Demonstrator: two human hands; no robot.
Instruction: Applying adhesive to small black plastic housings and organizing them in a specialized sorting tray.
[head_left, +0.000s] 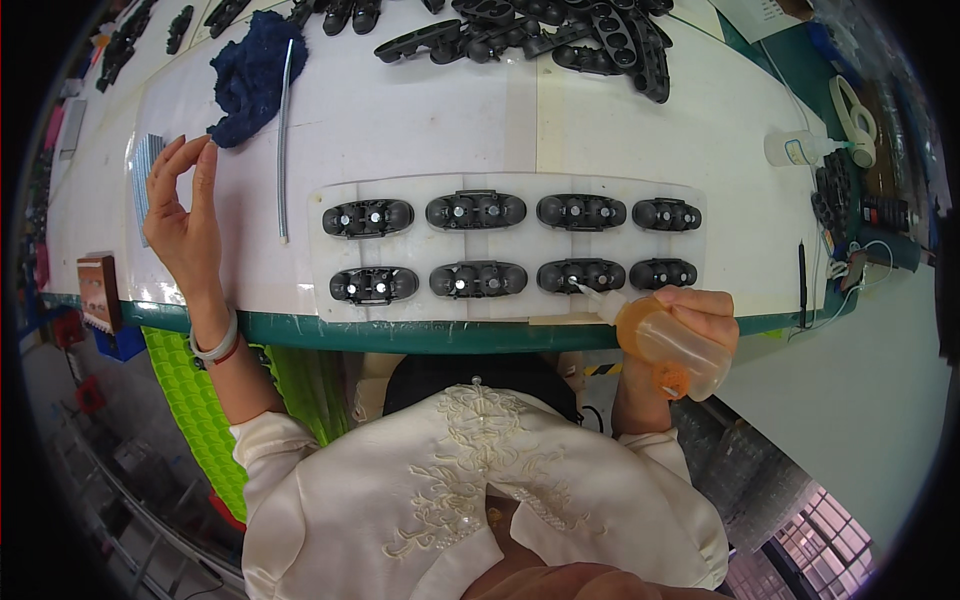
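My right hand (706, 312) grips a translucent squeeze bottle (675, 345) of orange-tinted plastic, tilted so that its thin white nozzle points left. The nozzle tip is at a black oval part (582, 276), third from the left in the near row. Several such black parts, with rounded domes and small shiny spots, lie in two rows on a white board (420, 245). At the left, my left hand (185, 205) is raised with thumb and a fingertip brought together; anything between them is too small to make out. Beside it stands a bundle of blue-silver strips (146, 190).
A dark blue cloth (248, 75) and a long thin rod (284, 150) lie beyond my left hand. Black parts are heaped (600, 35) at the back. A white bottle (790, 148) lies at the right, and a small brown block (99, 292) sits at the left edge.
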